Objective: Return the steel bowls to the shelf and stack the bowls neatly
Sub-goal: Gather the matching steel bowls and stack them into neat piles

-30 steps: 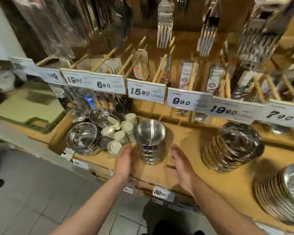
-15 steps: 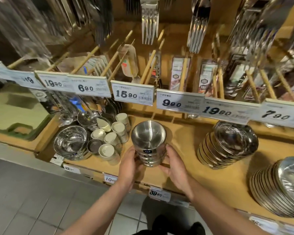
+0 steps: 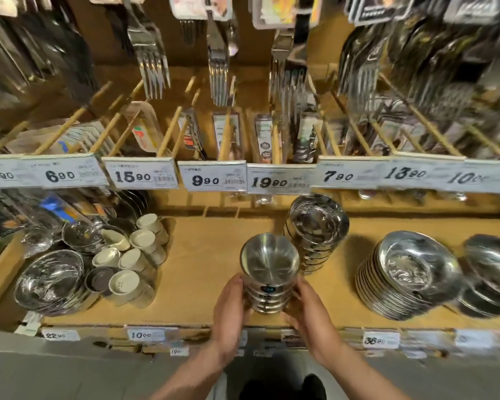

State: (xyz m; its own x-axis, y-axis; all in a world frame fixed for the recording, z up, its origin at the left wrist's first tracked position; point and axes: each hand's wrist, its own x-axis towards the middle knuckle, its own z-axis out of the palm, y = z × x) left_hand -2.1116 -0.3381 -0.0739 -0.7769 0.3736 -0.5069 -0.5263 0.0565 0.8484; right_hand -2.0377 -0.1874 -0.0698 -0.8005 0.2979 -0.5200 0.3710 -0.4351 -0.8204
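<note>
- Two hands are clasping a stack of small steel bowls near the front edge of the shelf, just beside a taller bowl stack.
- Left hand and right hand are curling round the stack's lower sides.
- Polished steel is probably making it slippery, stiff and moderately heavy; gripping low on both sides is likely keeping the nested bowls from sliding apart.
</note>
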